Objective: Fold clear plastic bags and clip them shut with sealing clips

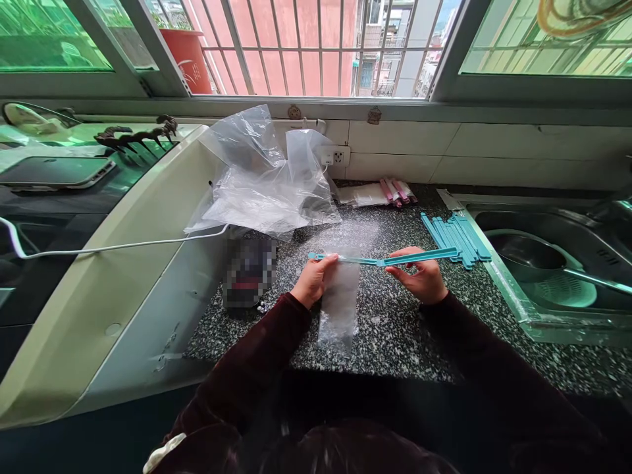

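A blue bag sealing clip point(419, 255), unfolded at its hinge, stretches between my two hands above the counter. My left hand point(315, 280) is closed on the clip's left arm and the top edge of a clear plastic bag point(339, 306). The bag hangs down from that arm toward the counter's front. Thumb and fingers of my right hand point(419, 278) pinch the clip's right arm close to the hinge. That arm points to the right, over a pile of similar blue clips point(457, 238).
Behind my hands lie large crumpled plastic bags point(276, 191) and small packs with pink clips point(380, 193). A sink point(513, 289) with a pan point(523, 249) is at right. A white cable point(123, 248) crosses from the left, and a blurred dark object point(248, 273) sits left of my hands.
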